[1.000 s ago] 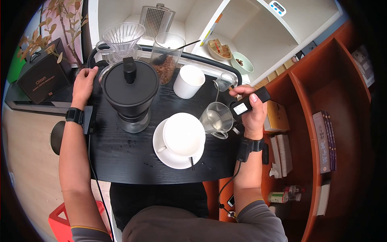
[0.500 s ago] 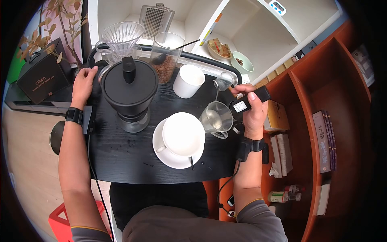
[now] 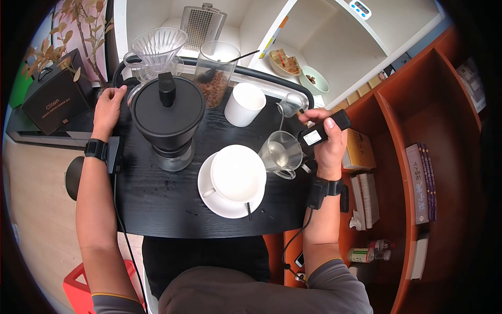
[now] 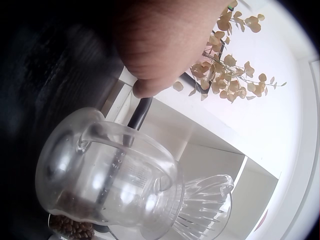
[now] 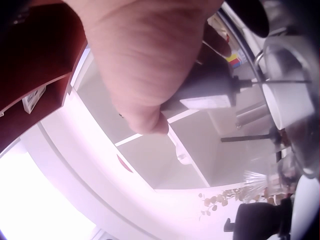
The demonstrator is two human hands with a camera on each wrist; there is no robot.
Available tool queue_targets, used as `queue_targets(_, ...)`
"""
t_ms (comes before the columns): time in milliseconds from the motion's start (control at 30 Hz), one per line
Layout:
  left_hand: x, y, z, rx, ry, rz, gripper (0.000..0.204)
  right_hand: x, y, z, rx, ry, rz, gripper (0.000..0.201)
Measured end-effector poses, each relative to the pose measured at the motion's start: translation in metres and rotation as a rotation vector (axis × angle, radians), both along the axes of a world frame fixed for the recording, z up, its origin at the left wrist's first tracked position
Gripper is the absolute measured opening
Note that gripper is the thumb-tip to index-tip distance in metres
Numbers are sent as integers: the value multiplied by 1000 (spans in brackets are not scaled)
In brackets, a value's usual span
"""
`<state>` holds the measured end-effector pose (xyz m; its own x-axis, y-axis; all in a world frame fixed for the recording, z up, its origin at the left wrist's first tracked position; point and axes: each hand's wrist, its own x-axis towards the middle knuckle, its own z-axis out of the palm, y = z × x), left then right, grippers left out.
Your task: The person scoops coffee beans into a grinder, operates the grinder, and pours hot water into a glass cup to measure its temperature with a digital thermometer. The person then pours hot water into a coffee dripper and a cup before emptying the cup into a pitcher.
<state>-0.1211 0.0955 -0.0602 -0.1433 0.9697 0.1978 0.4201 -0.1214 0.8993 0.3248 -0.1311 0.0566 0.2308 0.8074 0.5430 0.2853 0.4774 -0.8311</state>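
Left hand rests at the black rail on the left edge of the dark table, its thumb by the bar; the other fingertips are hidden, so I cannot tell whether they close round it. Right hand grasps a black device with a white label, thumb laid along it, above the table's right side.

On the far left, a dark box stands near a dry-leaved plant. Just right of the left hand is a glass pot with a clear ribbed dripper on it. In front stands a black grinder with a clear base. Next comes a glass jar holding brown pieces and a dark spoon, then an upright white mug.

Nearer the person, a wide white cup sits on a saucer, with a thin dark stick at its front. Right of this cup is a glass mug, near the device. Beyond the glass mug, a small glass cup is by the rail. A yellow box stands right of the right hand.
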Motion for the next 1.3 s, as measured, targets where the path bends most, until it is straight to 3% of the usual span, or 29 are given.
queue_targets(67,0,0,0,1,11,9,52,-1,0,1,3,90,81,41)
queue_targets(200,0,1,0,-12,13,1,53,-1,-1,2,-5,2,4,42)
queue_targets(300,0,0,1,-9,4,-3,53,0,-1,2,-5,91,84,41)
queue_targets(400,1,-1,1,-3,-7,-1,52,0,0,1,-18,-15,5,41)
queue_targets(467,0,0,1,-4,8,-5,52,-2,0,2,5,104,86,40)
queue_targets(567,1,-1,1,1,-2,-6,51,0,1,0,-6,-5,-33,42)
queue_targets(667,0,1,-1,7,-6,-10,51,0,0,1,-22,74,73,41)
queue_targets(1300,1,-1,2,8,-4,-8,50,-1,1,1,-48,52,11,41)
